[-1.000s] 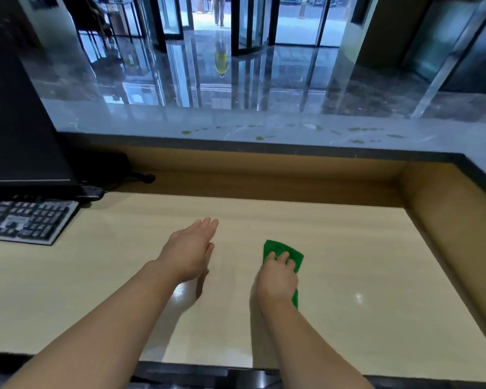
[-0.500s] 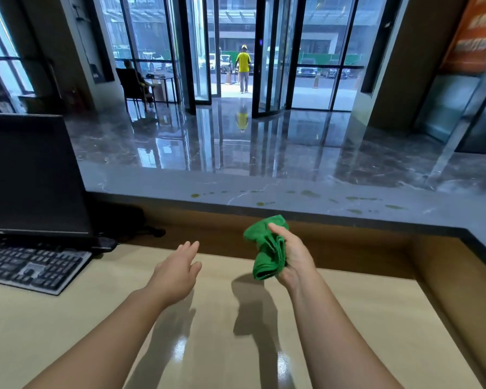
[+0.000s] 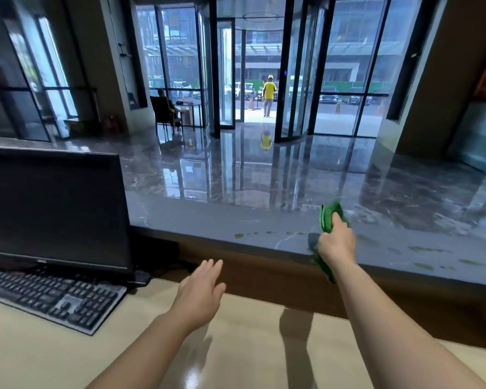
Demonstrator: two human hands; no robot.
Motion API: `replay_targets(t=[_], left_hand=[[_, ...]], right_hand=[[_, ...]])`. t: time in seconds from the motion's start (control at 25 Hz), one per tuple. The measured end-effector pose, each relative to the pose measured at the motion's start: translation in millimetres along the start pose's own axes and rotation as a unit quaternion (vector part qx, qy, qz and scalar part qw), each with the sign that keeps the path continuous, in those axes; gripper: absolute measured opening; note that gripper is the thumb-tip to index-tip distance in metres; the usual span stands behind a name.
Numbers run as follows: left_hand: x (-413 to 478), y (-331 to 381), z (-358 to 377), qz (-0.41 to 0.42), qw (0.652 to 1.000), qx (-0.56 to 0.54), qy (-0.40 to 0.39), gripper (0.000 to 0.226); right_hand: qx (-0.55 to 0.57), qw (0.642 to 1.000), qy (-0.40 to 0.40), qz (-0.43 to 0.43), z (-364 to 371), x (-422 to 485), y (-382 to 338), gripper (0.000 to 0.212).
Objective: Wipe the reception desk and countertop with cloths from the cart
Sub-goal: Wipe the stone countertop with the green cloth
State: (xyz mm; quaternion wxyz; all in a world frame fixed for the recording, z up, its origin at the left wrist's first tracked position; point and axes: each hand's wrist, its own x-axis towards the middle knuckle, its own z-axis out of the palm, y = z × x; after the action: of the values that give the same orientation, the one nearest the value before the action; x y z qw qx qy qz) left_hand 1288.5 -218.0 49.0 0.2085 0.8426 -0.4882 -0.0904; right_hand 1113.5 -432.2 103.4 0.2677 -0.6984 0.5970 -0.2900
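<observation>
My right hand [image 3: 336,242] grips a bunched green cloth [image 3: 329,217] and holds it over the near edge of the raised grey marble countertop [image 3: 208,217]; one end of the cloth sticks up, the other hangs below my wrist. Greenish smudges [image 3: 239,235] dot the countertop left and right of that hand. My left hand [image 3: 201,294] hovers flat, fingers apart and holding nothing, above the light wooden desk [image 3: 244,341], near its back edge.
A black monitor [image 3: 54,209] and a black keyboard [image 3: 54,299] stand on the desk at the left. A brown wooden riser [image 3: 264,273] separates desk and countertop. Beyond lies a glossy lobby floor with glass doors and distant people.
My right hand lifted the green cloth off the desk and carried it up and to the right, onto the countertop's edge. My view tilted up. The left hand stayed open over the desk.
</observation>
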Motion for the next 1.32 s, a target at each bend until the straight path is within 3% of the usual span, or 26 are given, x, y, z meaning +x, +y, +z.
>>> replay_targets(t=[0.08, 0.16, 0.44, 0.64, 0.76, 0.88, 1.0, 1.32], left_hand=[[9, -24, -12, -0.004, 1.000, -0.011, 0.009, 0.056], [16, -45, -23, -0.006, 1.000, -0.009, 0.021, 0.056], [48, -130, -56, -0.009, 0.998, -0.031, 0.060, 0.057], [68, -157, -68, 0.044, 0.990, -0.036, 0.126, 0.060], [79, -150, -69, 0.052, 0.989, -0.049, 0.126, 0.064], [87, -134, -66, 0.061, 0.991, -0.043, 0.110, 0.064], [90, -113, -65, 0.061, 0.994, -0.006, 0.087, 0.066], [90, -94, -65, 0.034, 0.993, 0.103, 0.052, 0.067]], right_hand=[[-0.160, 0.986, -0.033, -0.027, 41, -7, -12, 0.056], [-0.241, 0.969, -0.030, -0.047, 74, -17, -33, 0.049], [-0.228, 0.954, -0.091, -0.170, 202, -67, -152, 0.054], [-0.234, 0.896, -0.194, -0.325, 247, -89, -205, 0.062], [-0.244, 0.868, -0.228, -0.367, 240, -82, -207, 0.057], [-0.213, 0.876, -0.253, -0.350, 213, -68, -191, 0.054], [-0.182, 0.910, -0.239, -0.287, 178, -44, -157, 0.054], [-0.210, 0.967, -0.120, -0.076, 75, 15, -59, 0.055]])
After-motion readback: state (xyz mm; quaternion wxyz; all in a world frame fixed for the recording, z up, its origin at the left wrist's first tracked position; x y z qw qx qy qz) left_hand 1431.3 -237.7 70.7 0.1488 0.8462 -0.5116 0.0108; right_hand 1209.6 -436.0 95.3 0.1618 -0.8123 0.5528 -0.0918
